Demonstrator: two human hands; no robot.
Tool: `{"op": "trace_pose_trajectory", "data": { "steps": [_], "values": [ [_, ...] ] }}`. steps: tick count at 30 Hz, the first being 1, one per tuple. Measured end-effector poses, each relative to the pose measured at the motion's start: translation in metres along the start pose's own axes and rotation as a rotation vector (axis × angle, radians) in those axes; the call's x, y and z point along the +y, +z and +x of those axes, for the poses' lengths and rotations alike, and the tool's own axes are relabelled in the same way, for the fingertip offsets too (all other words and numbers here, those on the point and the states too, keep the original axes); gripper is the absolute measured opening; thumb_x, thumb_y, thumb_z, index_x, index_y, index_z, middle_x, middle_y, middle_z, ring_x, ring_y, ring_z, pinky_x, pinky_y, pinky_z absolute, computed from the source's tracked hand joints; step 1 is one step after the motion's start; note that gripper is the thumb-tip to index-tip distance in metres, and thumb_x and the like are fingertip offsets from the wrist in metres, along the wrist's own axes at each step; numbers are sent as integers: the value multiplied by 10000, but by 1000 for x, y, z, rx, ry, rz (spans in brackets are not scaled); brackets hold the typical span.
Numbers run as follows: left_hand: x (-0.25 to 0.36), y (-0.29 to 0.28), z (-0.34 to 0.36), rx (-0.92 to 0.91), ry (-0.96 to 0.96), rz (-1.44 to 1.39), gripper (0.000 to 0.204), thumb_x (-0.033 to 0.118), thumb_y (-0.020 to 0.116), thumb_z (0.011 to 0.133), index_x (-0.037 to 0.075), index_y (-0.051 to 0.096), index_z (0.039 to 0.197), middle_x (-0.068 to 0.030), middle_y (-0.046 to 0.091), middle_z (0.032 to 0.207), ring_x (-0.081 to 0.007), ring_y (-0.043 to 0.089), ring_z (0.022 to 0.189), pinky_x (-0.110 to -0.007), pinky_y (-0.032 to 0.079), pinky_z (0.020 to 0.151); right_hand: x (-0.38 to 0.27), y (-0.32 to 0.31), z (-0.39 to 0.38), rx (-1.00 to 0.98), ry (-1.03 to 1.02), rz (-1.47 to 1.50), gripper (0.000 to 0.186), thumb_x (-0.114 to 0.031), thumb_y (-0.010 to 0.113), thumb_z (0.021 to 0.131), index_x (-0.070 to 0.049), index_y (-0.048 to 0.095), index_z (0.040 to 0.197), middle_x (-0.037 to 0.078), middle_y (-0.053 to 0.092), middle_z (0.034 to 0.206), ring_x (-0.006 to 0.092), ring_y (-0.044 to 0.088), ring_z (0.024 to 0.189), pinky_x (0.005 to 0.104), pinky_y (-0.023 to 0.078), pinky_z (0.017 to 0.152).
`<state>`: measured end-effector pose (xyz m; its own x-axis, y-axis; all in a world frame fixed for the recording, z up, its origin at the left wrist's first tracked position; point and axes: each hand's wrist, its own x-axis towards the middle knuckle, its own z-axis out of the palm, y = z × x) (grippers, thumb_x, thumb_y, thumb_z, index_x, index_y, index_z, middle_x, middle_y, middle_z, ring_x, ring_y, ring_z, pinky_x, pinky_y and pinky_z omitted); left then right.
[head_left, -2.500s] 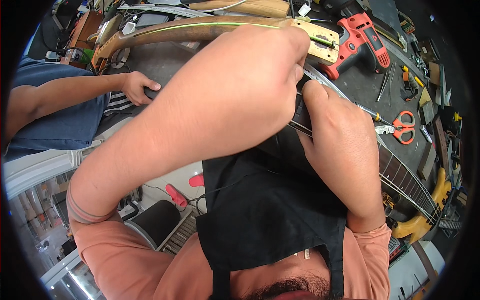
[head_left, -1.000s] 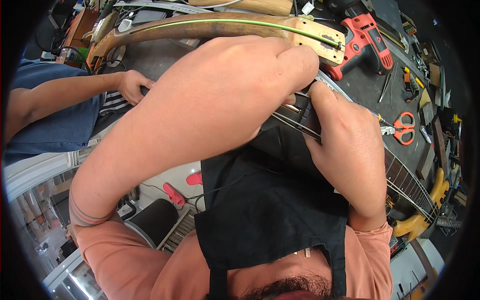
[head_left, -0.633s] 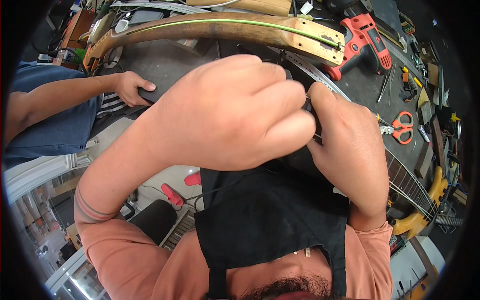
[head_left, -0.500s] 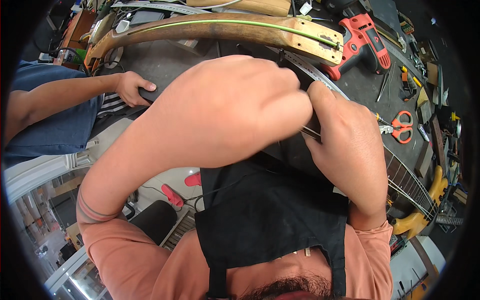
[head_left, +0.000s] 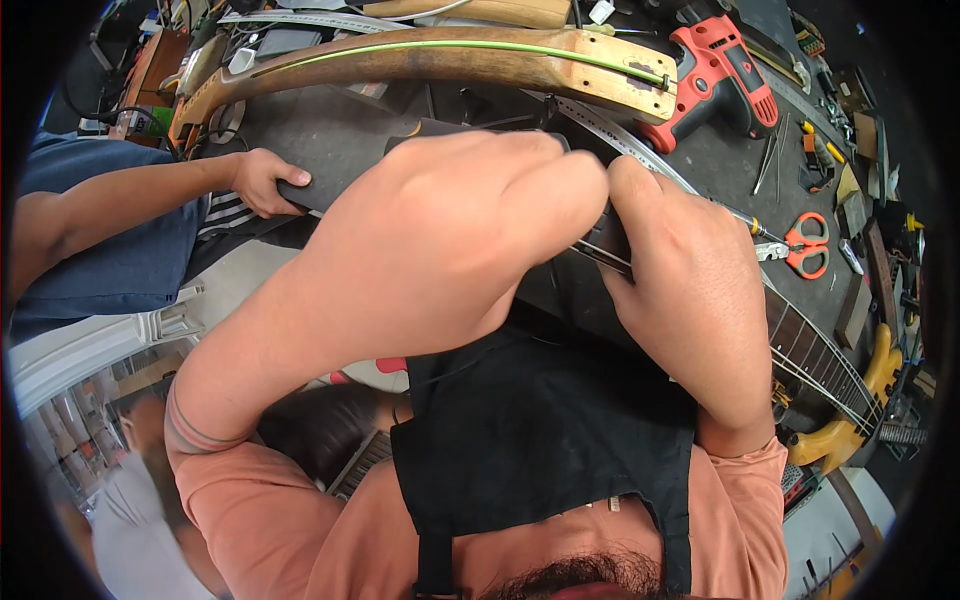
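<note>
My left hand (head_left: 490, 220) is curled over the dark upper end of a stringed instrument, its fingertips hidden beneath it, so what they hold cannot be made out. Just to its right, my right hand (head_left: 680, 270) grips the instrument's neck, thumb at the side of the strings. The fretboard (head_left: 810, 350) runs down past my right wrist to a yellow body (head_left: 830, 445). A loose wooden neck (head_left: 420, 62) with a green strip along it lies beyond my hands, beside a red drill (head_left: 720, 75).
A co-worker's hand (head_left: 265, 180) holds something dark at the left; another person (head_left: 130, 520) shows blurred at lower left. Orange-handled scissors (head_left: 805, 240), long tweezers, offcuts and tools lie at right. A long steel rule (head_left: 590, 125) crosses the bench behind my hands.
My left hand has shifted and turned repeatedly around the instrument's upper end, fingers staying curled. My right hand keeps its grip. A second person has come into view at lower left.
</note>
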<state>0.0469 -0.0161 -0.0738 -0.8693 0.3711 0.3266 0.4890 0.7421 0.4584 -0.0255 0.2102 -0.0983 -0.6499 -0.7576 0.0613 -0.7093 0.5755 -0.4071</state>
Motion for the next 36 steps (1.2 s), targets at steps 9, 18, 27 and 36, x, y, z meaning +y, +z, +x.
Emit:
{"op": "trace_pose_trajectory", "data": {
  "steps": [9, 18, 27, 36],
  "values": [
    [3, -25, 13, -71, 197, 398, 308, 174, 901, 736, 45, 678, 905, -94, 628, 923, -336, 641, 835, -443, 521, 717, 1, 0, 0, -12, 18, -18, 364, -28, 794, 823, -38, 580, 1117, 207, 707, 930, 486, 717, 912, 560, 570, 767],
    [-1, -12, 3, 41, 403, 477, 350, 168, 936, 708, 75, 615, 810, -64, 585, 839, -285, 571, 739, -408, 409, 588, 5, -3, 3, -40, 17, 42, 331, -14, 782, 822, -23, 579, 1083, 230, 721, 895, 497, 720, 908, 571, 571, 771],
    [-8, -8, 4, 56, 497, 455, 401, 129, 942, 717, 81, 545, 758, -51, 545, 774, -265, 538, 690, -392, 382, 581, 8, 1, 1, 20, -27, 50, 301, -19, 777, 842, -4, 577, 1066, 242, 725, 889, 500, 721, 898, 574, 565, 768],
    [-5, -10, -1, 31, 288, 254, 312, 197, 939, 802, 15, 722, 935, -104, 674, 874, -309, 624, 731, -419, 463, 634, 7, 2, -1, 48, -42, 48, 286, -57, 777, 880, -5, 576, 1077, 243, 713, 877, 495, 723, 882, 573, 561, 747]
  ]
}}
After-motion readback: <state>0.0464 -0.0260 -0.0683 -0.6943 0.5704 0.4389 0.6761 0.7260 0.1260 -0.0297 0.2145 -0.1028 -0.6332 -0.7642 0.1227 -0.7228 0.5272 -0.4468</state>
